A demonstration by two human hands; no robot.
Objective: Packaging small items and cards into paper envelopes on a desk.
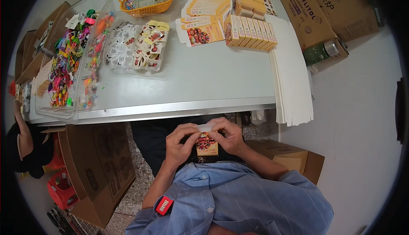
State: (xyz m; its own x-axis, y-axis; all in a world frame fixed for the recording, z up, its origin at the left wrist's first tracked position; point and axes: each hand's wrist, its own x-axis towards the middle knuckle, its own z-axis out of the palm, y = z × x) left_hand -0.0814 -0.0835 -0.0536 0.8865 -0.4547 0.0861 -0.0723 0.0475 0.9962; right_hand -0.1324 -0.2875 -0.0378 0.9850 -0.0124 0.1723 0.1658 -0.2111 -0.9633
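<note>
In front of my lap, just beyond the shirt, a small yellow printed box [207, 149] with a colourful cartoon picture is held between both hands. My left hand [180, 144] is closed at its left upper side, thumb and fingers pinched at the top. Opposite it, my right hand [229, 137] pinches the top right. Between the fingertips a white piece [205, 127], a flap or a paper strip, spans the upper end; which of the two I cannot tell. On the table, flat yellow cartons [199, 31] lie fanned beside a row of upright filled boxes [250, 32].
The table edge [170, 111] runs just beyond my hands. Long white paper strips [292, 73] overhang its right side. Left are trays of colourful trinkets [66, 69] and cards [149, 47]; a yellow basket [128, 10] stands behind. Cardboard boxes [98, 171] flank me. Another person's arm [24, 132] shows far left.
</note>
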